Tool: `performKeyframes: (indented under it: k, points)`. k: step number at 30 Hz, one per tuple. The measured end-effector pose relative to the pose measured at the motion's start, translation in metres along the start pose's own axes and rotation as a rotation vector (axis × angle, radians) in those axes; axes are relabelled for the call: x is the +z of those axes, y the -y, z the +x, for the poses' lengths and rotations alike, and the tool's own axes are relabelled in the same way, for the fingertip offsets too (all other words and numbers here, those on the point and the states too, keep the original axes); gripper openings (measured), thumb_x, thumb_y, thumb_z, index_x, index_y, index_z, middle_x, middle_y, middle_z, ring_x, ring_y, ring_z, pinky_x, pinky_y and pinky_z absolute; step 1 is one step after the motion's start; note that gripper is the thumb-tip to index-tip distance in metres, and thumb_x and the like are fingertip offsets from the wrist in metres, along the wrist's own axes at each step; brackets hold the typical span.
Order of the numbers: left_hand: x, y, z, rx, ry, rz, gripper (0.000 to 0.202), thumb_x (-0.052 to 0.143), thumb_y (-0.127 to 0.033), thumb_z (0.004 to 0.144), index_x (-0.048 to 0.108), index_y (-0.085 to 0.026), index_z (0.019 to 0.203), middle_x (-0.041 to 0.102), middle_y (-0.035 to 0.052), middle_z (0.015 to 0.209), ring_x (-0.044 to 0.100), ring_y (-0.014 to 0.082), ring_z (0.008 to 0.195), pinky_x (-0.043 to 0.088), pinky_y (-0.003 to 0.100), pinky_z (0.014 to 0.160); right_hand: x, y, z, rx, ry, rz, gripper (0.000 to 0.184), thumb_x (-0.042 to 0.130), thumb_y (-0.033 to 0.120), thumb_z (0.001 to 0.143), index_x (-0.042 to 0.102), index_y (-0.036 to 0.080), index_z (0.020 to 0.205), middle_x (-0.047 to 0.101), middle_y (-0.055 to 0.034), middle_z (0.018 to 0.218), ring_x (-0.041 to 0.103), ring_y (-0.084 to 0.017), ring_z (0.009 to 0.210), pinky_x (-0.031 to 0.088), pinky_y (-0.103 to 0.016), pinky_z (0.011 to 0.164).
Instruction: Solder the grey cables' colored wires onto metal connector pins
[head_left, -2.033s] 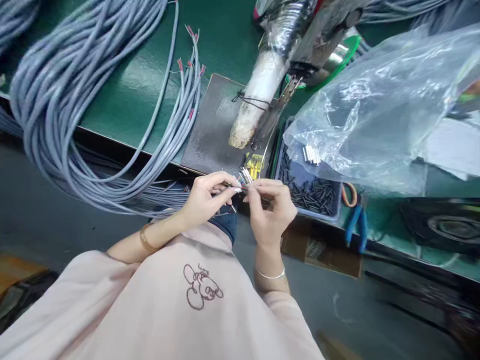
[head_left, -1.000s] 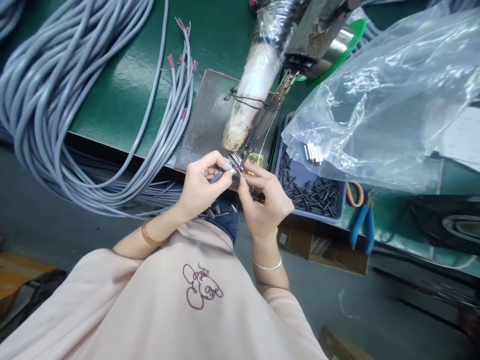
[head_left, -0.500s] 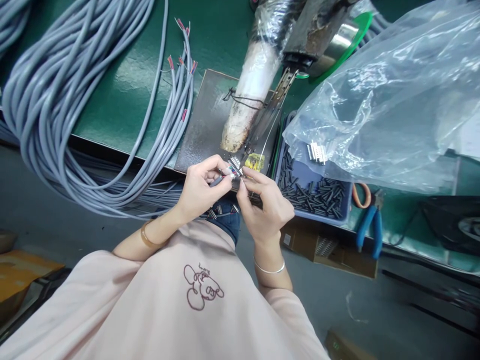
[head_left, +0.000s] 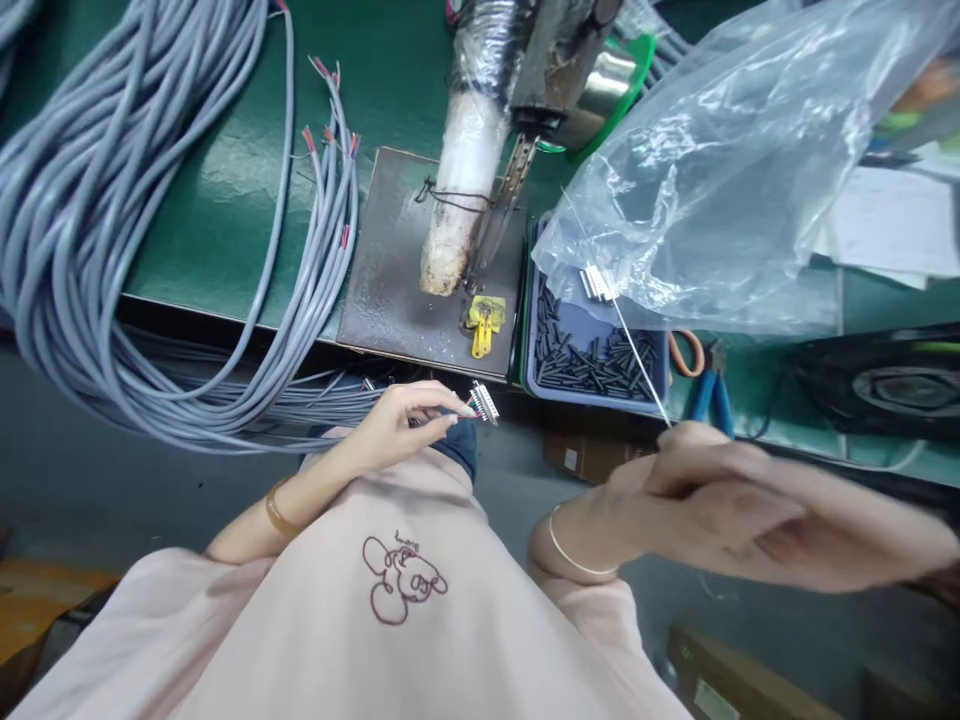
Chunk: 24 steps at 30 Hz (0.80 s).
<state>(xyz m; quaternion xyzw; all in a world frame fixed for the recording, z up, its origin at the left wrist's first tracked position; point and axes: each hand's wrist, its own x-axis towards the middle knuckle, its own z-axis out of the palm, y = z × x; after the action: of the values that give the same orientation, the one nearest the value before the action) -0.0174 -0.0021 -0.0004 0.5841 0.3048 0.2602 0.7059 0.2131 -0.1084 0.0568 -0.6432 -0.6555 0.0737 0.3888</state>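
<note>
Between thumb and fingers, my left hand (head_left: 412,420) holds a small metal multi-pin connector (head_left: 484,402) by its thin coloured wires, just off the table's front edge. The connector's pin row faces my hand. Far to the right, my right hand (head_left: 720,500) is smeared by motion, so its fingers do not show clearly. A thin, silvery solder wire (head_left: 637,355) runs straight down to it; whether the fingers grip the wire I cannot tell. A soldering iron (head_left: 487,235), tip downward, stands above a dark plate (head_left: 390,290) beside a wrapped white cylinder (head_left: 469,160).
Grey cables (head_left: 150,200) with stripped ends lie coiled at the left. A yellow clip (head_left: 484,325) sits on the plate. Right of it, a blue bin (head_left: 592,400) holds short black tubes under a plastic bag (head_left: 712,200). Blue-handled pliers (head_left: 712,395) lie beyond.
My right hand has left the connector and swung far right, and the solder wire now stretches across the bin toward it. My left hand has drawn the connector down off the plate.
</note>
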Motion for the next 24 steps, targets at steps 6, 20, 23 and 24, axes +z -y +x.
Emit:
performKeyframes:
  k: [6,20,23,24]
  points:
    - [-0.006,0.005,-0.005,-0.09,-0.172,-0.329,0.028,0.085,-0.031,0.072,0.072,-0.015,0.089,0.073,0.0036,0.072,0.062,0.0096,0.051,0.051,0.019,0.048,0.02,-0.036,0.051,0.209,-0.079,-0.339,0.024,0.065,0.04,0.091,0.072,0.022,0.077,0.071,-0.0026,0.07,0.064,-0.018,0.063,0.047,-0.031,0.06]
    - [-0.031,-0.062,-0.013,0.166,0.392,0.096,0.019,0.079,-0.034,0.081,0.08,-0.016,0.073,0.071,0.009,0.065,0.053,0.0101,0.051,0.038,0.023,0.046,0.022,-0.061,0.088,0.39,0.072,-0.093,0.015,0.078,0.021,0.071,0.065,0.02,0.065,0.063,0.0044,0.059,0.048,-0.01,0.052,0.033,-0.026,0.056]
    - [-0.02,-0.054,-0.004,0.058,0.205,-0.013,0.027,0.082,-0.04,0.078,0.075,-0.014,0.073,0.07,0.0069,0.063,0.047,0.0069,0.047,0.033,0.02,0.043,0.018,-0.047,0.084,0.466,-0.074,-0.034,0.013,0.074,0.019,0.071,0.063,0.019,0.065,0.063,0.0046,0.06,0.037,-0.006,0.046,0.03,-0.025,0.052]
    - [-0.015,-0.049,0.002,0.012,0.087,-0.081,0.031,0.084,-0.043,0.074,0.072,-0.014,0.072,0.068,0.0046,0.061,0.043,0.005,0.043,0.031,0.019,0.041,0.017,-0.041,0.081,0.46,-0.147,0.006,0.011,0.072,0.02,0.072,0.063,0.019,0.066,0.066,0.0032,0.064,0.037,-0.006,0.046,0.03,-0.024,0.051]
